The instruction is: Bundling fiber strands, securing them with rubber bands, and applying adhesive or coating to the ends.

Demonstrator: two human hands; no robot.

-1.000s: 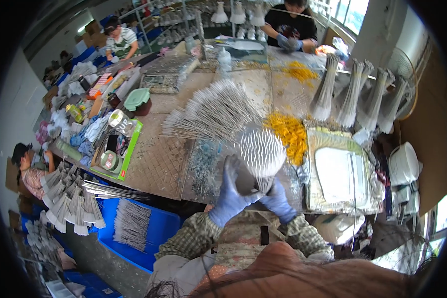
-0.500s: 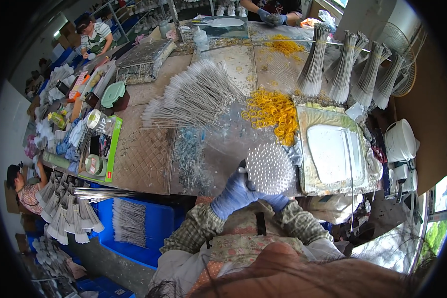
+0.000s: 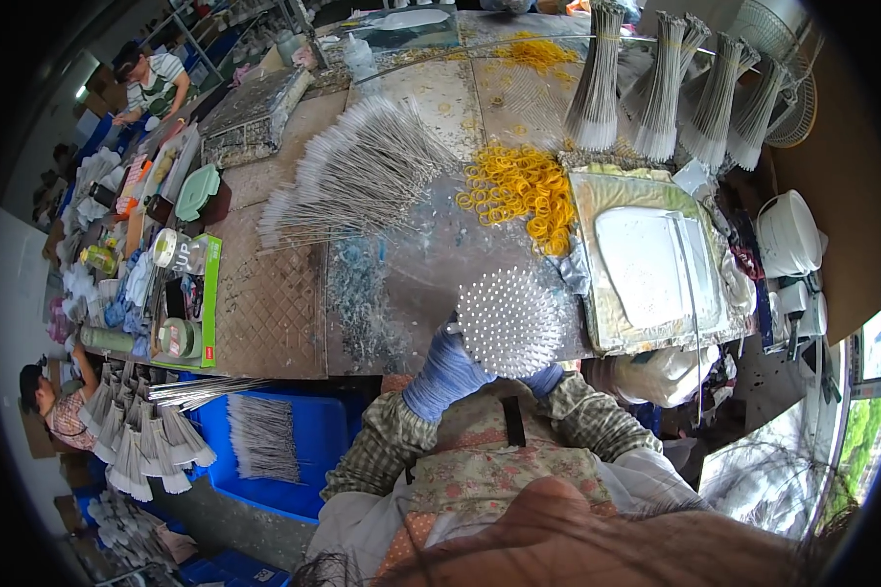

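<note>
A round bundle of thin rods [image 3: 511,323] faces me end-on above the near table edge, its many pale tips showing as dots. My left hand [image 3: 444,377], in a blue-purple glove, is wrapped round its left side. Also gloved, my right hand [image 3: 546,380] shows only in part below and right of the bundle; its fingers are hidden behind it. Beyond lies a fanned pile of loose thin wire-like rods with whitish ends [image 3: 352,171]. To its right sits a heap of yellow rubber bands [image 3: 521,191].
Tied rod bundles [image 3: 597,88] stand upright at the far right. A padded board with a white sheet [image 3: 646,264] lies right of my hands. A blue bin [image 3: 313,440] holding rods is at lower left. Co-workers [image 3: 157,83] sit left; a white bucket [image 3: 788,235] is right.
The bundle and my hands have shifted slightly left and up in the picture. The whole table view has slid upward, so the far person's hands are now mostly out of frame.
</note>
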